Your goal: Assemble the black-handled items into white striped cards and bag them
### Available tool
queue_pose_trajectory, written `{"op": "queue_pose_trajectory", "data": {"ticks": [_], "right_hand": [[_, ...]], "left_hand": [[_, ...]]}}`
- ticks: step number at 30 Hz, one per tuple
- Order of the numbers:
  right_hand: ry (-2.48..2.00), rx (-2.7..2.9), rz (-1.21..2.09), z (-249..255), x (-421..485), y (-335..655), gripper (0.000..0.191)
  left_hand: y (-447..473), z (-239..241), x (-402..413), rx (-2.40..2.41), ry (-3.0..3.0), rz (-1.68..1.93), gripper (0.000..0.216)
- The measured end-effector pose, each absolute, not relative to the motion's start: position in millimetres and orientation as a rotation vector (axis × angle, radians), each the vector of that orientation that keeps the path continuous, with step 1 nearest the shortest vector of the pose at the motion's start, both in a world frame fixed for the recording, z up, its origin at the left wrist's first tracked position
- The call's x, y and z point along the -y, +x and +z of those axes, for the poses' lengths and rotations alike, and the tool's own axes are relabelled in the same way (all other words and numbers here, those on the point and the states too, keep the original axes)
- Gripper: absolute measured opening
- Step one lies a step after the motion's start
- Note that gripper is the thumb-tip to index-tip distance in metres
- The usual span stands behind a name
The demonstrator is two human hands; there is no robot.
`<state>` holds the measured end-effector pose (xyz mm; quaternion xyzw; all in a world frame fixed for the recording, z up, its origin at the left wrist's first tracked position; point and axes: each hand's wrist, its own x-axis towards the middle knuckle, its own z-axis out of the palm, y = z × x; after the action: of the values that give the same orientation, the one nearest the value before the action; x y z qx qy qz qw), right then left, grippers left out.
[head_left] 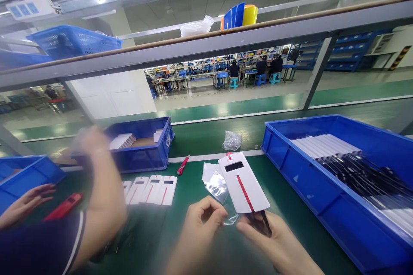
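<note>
My right hand [274, 238] is closed on the lower end of a white panel [243, 182] with a dark window and a red stripe, holding it tilted above the green table. Under the panel's lower end a dark part shows in my palm. My left hand [203, 219] is beside it, thumb and fingers pinched on a scrap of clear film [231, 219] at the panel's lower edge.
A large blue bin [290, 172] of white and black panels stands at the right. A smaller blue bin [145, 159] is at the back left and a third blue bin [29, 176] at the far left. Several white panels [151, 189], a red cutter [183, 165] and clear bags [215, 184] lie on the table. A co-worker's blurred arm [100, 189] and hand [27, 204] are at the left.
</note>
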<state>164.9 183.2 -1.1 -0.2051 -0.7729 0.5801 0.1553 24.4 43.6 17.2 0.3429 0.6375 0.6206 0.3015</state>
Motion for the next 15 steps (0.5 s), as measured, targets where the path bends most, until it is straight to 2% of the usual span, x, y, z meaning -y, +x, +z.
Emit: {"op": "queue_pose_trajectory", "data": {"ticks": [6, 12, 15], "right_hand": [[-0.586, 2.155, 1.702, 7, -183, 164, 0.041], [-0.539, 2.115, 1.779, 23, -180, 164, 0.025], [-0.654, 2.112, 1.731, 20, -178, 163, 0.031]], "left_hand": [[28, 18, -44, -1.772, 0.957, 1.587, 0.030], [32, 27, -44, -1.807, 0.970, 1.585, 0.030], [31, 25, -46, -1.840, 0.978, 1.563, 0.028]]}}
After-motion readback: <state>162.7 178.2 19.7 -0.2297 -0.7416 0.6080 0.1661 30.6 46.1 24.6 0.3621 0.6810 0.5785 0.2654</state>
